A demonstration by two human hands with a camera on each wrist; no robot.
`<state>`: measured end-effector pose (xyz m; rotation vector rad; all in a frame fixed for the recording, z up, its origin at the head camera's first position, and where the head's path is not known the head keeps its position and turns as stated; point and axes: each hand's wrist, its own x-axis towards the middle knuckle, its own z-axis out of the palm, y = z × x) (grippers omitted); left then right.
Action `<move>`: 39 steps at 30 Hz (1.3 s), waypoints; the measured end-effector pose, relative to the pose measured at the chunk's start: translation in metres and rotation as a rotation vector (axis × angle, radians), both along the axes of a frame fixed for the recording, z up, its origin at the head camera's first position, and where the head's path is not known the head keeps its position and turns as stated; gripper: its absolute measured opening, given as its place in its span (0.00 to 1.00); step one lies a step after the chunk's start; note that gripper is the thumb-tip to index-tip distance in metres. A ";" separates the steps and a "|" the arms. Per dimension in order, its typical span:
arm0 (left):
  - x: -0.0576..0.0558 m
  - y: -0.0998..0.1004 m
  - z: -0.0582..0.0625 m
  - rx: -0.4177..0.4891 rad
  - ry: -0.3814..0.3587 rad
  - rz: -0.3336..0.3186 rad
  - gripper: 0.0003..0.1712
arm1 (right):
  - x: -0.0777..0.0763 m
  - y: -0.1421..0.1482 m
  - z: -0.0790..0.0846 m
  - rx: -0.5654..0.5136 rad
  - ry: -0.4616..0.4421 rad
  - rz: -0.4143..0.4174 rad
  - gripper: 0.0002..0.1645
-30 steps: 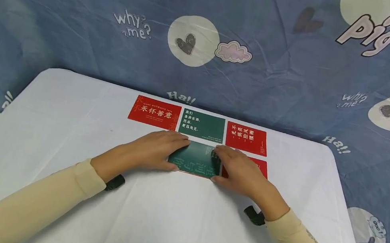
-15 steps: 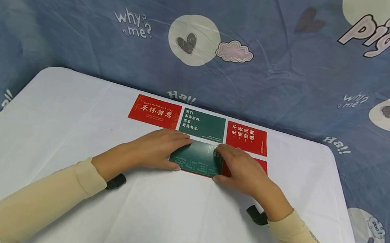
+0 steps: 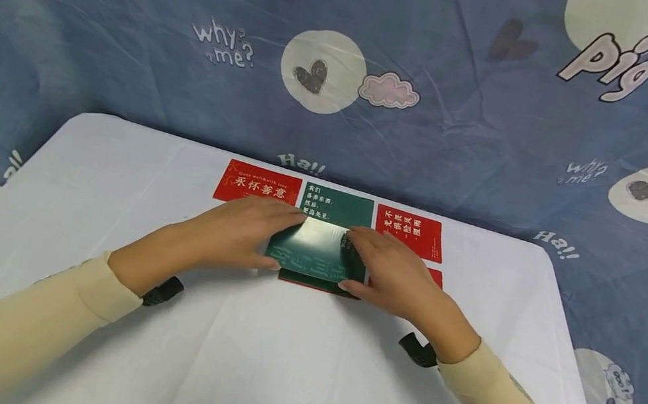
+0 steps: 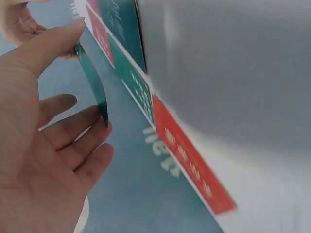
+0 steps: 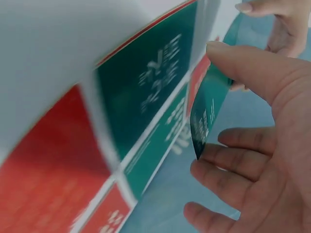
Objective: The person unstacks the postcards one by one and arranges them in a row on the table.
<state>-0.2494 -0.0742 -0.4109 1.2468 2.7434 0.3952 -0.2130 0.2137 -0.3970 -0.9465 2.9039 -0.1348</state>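
Note:
Both hands hold up a glossy dark green card (image 3: 315, 248) with pale Chinese characters. My left hand (image 3: 236, 232) pinches its left end between thumb and fingers, and my right hand (image 3: 396, 273) pinches the right end. The card (image 4: 92, 82) bows slightly in the left wrist view, clear of the table. Beneath it lies another green card (image 5: 150, 73) with a red edge showing under it, like a small pile. Past the hands lie a red card (image 3: 255, 177), a green card (image 3: 347, 207) and a red card (image 3: 410, 232) in a row.
Another red card (image 5: 53, 165) lies beside the pile, mostly behind my right hand in the head view. A white cloth covers the table (image 3: 257, 368). Beyond its far edge hangs a blue printed curtain (image 3: 162, 97). Black wrist-worn pieces (image 3: 164, 292) show under both wrists.
The held green card has risen off the pile and shifted slightly left and away, uncovering the green card beneath. Both hands have moved with it, the left hand more.

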 end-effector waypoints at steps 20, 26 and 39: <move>0.002 -0.059 -0.003 0.046 0.072 0.032 0.57 | -0.013 -0.071 -0.006 -0.019 0.087 0.101 0.46; 0.002 -0.069 -0.003 0.019 -0.015 0.069 0.56 | -0.015 -0.089 -0.008 -0.023 0.066 0.121 0.45; -0.001 -0.091 -0.015 -0.017 -0.134 0.157 0.55 | -0.020 -0.119 -0.024 0.023 -0.001 0.107 0.47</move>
